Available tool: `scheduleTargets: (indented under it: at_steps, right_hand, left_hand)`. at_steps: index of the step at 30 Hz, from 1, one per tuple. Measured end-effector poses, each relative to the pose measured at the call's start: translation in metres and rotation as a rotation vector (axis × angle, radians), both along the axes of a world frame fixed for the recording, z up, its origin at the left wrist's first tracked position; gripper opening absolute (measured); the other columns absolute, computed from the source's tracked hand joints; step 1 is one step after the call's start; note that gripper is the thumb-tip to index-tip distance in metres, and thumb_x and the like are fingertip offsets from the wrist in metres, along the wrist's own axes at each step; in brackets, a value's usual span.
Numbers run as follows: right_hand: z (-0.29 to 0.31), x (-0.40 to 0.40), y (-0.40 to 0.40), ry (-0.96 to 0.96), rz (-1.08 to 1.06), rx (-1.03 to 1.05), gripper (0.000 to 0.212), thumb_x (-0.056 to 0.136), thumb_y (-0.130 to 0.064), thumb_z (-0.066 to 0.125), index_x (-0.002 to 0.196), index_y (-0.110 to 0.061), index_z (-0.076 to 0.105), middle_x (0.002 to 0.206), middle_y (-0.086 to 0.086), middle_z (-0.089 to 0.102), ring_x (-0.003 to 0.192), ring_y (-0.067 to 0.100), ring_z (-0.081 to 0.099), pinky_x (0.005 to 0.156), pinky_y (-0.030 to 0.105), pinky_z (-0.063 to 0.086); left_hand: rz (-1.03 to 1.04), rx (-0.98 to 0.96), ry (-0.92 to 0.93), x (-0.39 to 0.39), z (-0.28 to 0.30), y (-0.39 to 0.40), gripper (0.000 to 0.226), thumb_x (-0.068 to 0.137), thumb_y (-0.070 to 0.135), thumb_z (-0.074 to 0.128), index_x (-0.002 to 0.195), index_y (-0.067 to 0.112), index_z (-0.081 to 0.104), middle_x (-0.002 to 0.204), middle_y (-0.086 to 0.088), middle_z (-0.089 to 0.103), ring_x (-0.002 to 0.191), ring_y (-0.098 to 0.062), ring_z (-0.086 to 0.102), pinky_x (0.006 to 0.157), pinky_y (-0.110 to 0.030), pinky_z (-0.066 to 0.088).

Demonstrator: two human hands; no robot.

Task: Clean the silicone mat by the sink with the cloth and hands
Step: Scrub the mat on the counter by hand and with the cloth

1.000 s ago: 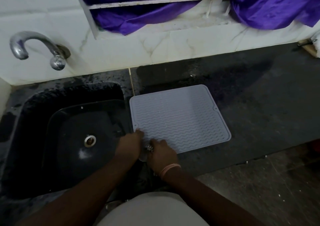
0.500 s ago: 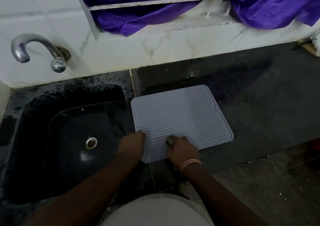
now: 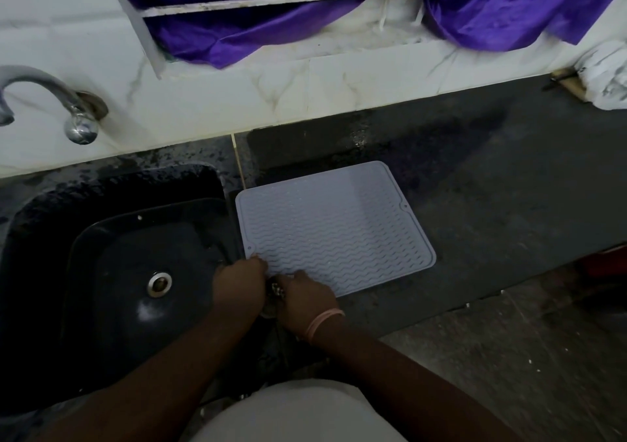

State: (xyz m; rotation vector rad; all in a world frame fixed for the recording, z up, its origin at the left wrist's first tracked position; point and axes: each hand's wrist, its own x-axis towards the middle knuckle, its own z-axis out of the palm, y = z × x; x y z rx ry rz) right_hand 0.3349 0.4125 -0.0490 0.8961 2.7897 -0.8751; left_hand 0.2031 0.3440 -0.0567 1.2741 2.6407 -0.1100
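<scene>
The light grey silicone mat (image 3: 336, 227) with wavy ridges lies flat on the dark counter just right of the sink (image 3: 112, 272). Both my hands are at its near left corner. My left hand (image 3: 239, 282) grips the left edge with curled fingers. Close beside it, my right hand (image 3: 305, 297), wearing a ring and a pink wristband, holds the near edge. The corner itself is hidden under them. I see no cloth in either hand.
A metal tap (image 3: 51, 102) juts from the tiled wall above the black sink. Purple fabric (image 3: 305, 10) hangs over the window ledge. A white bundle (image 3: 607, 75) sits at the counter's far right. The counter's front edge (image 3: 475, 302) runs near the mat.
My right hand has slid left along the mat's near edge, back beside my left hand. The left hand has stayed at the corner.
</scene>
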Motion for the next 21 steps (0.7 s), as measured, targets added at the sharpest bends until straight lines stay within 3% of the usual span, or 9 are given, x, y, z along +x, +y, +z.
scheduleTargets:
  at_steps: [3,6,9,11,16,21]
  right_hand:
    - [-0.009,0.015,0.018,-0.014,-0.113,0.065,0.032,0.087,-0.047,0.050,0.115,-0.034,0.059,0.106,0.006,0.059,0.090,0.030,0.066,0.074,0.038,0.053]
    - [-0.015,0.042,0.048,-0.006,-0.253,0.089,0.032,0.088,-0.045,0.047,0.116,-0.037,0.060,0.100,0.004,0.060,0.086,0.026,0.066,0.073,0.035,0.054]
    - [-0.021,0.073,0.079,0.002,-0.390,0.146,0.029,0.091,-0.041,0.048,0.115,-0.037,0.063,0.095,0.004,0.059,0.082,0.025,0.065,0.068,0.032,0.051]
    - [-0.024,0.084,0.090,0.002,-0.434,0.166,0.029,0.091,-0.040,0.049,0.115,-0.036,0.064,0.095,0.006,0.059,0.079,0.026,0.064,0.065,0.033,0.053]
    - [-0.029,0.068,0.075,0.022,-0.371,0.179,0.029,0.087,-0.036,0.051,0.107,-0.020,0.064,0.095,0.009,0.059,0.071,0.028,0.063,0.057,0.032,0.048]
    - [-0.033,0.059,0.056,0.095,-0.150,0.165,0.030,0.085,-0.038,0.059,0.109,-0.019,0.063,0.097,0.009,0.061,0.070,0.027,0.064,0.053,0.027,0.039]
  left_hand:
    - [-0.014,0.006,-0.010,0.006,-0.001,0.002,0.008,0.084,0.020,0.067,0.091,0.023,0.065,0.081,-0.001,0.071,0.074,-0.020,0.070,0.063,-0.026,0.042]
    - [-0.032,0.063,0.031,0.005,-0.008,-0.002,0.025,0.059,0.006,0.086,0.076,0.016,0.070,0.058,-0.001,0.064,0.047,-0.021,0.062,0.049,-0.024,0.045]
    - [-0.075,0.050,0.140,0.007,-0.010,-0.003,0.027,0.049,0.003,0.084,0.066,0.015,0.066,0.052,-0.001,0.058,0.043,-0.022,0.057,0.058,-0.030,0.047]
    - [-0.084,-0.015,0.170,0.015,-0.008,0.002,0.021,0.052,0.003,0.078,0.062,0.013,0.063,0.058,-0.005,0.060,0.052,-0.026,0.058,0.069,-0.037,0.044]
    - [-0.003,-0.129,0.148,0.034,-0.002,0.017,0.010,0.067,0.014,0.070,0.076,0.010,0.070,0.085,-0.009,0.070,0.081,-0.033,0.064,0.080,-0.041,0.042]
    - [-0.050,0.040,0.130,0.036,-0.005,0.018,0.033,0.034,-0.007,0.077,0.044,0.008,0.049,0.049,-0.011,0.052,0.045,-0.026,0.053,0.061,-0.038,0.044]
